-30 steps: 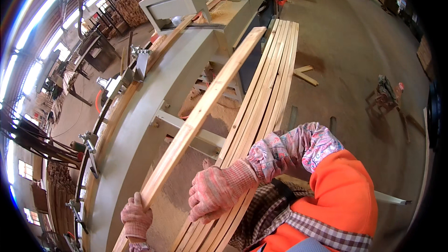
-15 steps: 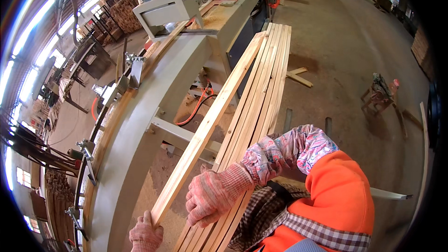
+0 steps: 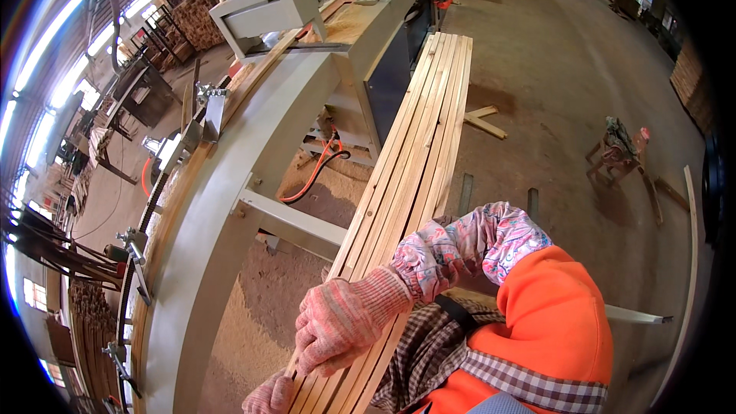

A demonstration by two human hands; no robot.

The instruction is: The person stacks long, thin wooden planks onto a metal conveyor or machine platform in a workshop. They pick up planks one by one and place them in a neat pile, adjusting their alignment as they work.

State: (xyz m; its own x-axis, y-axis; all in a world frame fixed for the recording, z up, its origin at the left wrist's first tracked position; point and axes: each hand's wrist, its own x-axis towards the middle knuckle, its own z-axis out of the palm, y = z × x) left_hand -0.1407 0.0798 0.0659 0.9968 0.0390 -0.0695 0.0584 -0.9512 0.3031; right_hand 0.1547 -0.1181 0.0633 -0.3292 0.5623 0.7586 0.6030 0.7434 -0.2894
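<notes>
A bundle of long pale wooden strips (image 3: 418, 146) runs lengthwise from the lower edge toward the machine, its strips lying side by side. My right hand (image 3: 341, 318), in a pinkish knitted glove, lies across the bundle with its fingers curled over the left edge. Low in the picture my left hand (image 3: 268, 395), gloved alike, closes against the outermost strip on the left side. The lower edge cuts off part of that hand, and its fingertips are partly hidden.
Left of the strips stands a grey machine bed (image 3: 222, 207) with metal clamps (image 3: 215, 111) along its far side. A grey machine housing (image 3: 268, 11) is at its top. Short wood offcuts (image 3: 484, 121) and a small wooden stand (image 3: 615, 149) are on the floor at right.
The separate strip in my left hand has swung right and now lies against the bundle. My left hand has moved right and down; my right hand has shifted slightly left.
</notes>
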